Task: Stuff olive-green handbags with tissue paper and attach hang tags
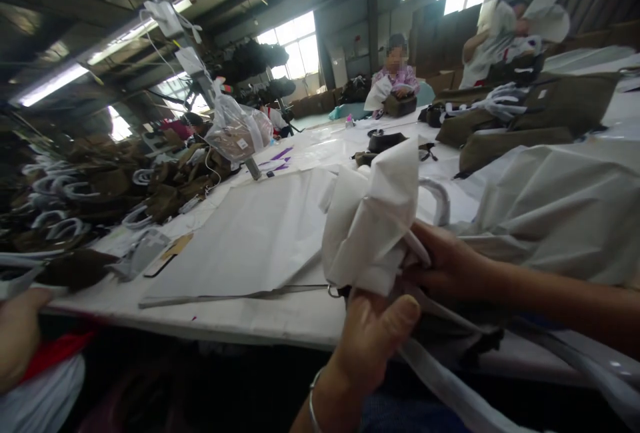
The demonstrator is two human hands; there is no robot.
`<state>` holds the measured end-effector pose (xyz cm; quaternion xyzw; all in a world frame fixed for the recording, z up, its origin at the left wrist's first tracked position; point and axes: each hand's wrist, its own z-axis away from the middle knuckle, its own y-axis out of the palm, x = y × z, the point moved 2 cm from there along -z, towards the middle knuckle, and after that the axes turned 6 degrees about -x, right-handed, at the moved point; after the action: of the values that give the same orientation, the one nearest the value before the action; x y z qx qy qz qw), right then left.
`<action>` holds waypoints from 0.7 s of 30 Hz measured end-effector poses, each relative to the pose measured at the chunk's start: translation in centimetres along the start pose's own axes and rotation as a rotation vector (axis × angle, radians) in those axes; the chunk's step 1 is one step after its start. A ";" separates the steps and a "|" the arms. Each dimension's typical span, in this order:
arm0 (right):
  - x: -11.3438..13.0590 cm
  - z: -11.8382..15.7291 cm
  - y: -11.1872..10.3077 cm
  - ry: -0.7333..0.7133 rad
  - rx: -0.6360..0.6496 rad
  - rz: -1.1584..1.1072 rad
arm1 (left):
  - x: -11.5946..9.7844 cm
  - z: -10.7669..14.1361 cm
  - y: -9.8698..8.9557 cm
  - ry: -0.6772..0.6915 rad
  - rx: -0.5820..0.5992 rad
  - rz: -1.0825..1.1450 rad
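A crumpled white wrapping sheet (373, 219) stands up between my hands at the table's front edge. My left hand (373, 333), with a bracelet at the wrist, grips its lower end; the fingers are hidden behind the sheet and the thumb shows. My right hand (445, 263) is closed on the right side of the sheet, beside a white-wrapped bag handle (419, 246). Under the sheet a metal ring (333, 291) and some dark material show; most of that is covered. A long pale strap (445, 379) hangs below my hands.
Flat white sheets (250, 239) lie stacked to the left. More sheeting (565, 206) and olive bags (515, 153) lie to the right. A metal post (253, 167) rises from the table. Bags pile up (160, 196) at left, near another person's hand (20, 333). Two people work across the table.
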<state>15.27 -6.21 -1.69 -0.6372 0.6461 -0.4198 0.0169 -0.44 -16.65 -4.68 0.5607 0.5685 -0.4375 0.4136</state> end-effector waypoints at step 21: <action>2.8 0.7 -0.7 -0.421 0.480 0.151 | 4.7 3.4 -5.1 0.417 -0.021 -0.926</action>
<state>15.75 -8.84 -0.29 -0.6380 0.5565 -0.4169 0.3310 -5.71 -18.52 -9.98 0.3212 0.8324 -0.4477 0.0597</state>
